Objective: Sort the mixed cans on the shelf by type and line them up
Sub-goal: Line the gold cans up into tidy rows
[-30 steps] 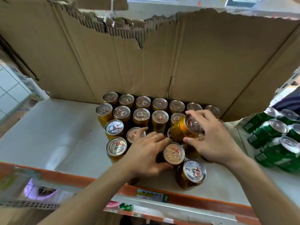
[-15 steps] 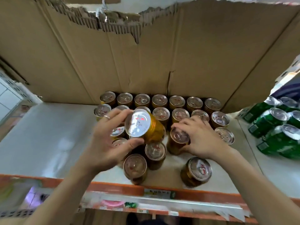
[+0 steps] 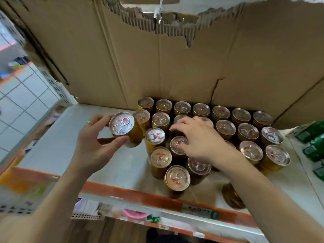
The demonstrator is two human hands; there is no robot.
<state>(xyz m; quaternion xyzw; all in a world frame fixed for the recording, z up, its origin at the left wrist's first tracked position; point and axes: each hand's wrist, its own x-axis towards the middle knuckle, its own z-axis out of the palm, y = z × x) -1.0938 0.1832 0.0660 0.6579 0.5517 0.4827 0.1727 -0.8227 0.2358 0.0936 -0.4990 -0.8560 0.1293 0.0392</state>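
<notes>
Several gold cans with silver pull-tab lids (image 3: 225,128) stand in rows on the white shelf (image 3: 52,146), against a cardboard back wall. My left hand (image 3: 91,144) grips one gold can (image 3: 125,130) by its top, tilted and lifted above the shelf just left of the group. My right hand (image 3: 199,139) reaches over the middle of the group, its fingers curved round a gold can (image 3: 178,146) in the third row. One more gold can (image 3: 231,196) stands near the front edge, half hidden under my right forearm.
Green cans (image 3: 313,146) lie stacked at the right end of the shelf. Torn cardboard (image 3: 157,58) forms the back and right walls. An orange price rail (image 3: 140,192) runs along the front edge. The shelf's left half is bare white surface.
My left hand has carried its gold can leftward, out past the group's left edge. My right hand has shifted left onto another can in the middle rows.
</notes>
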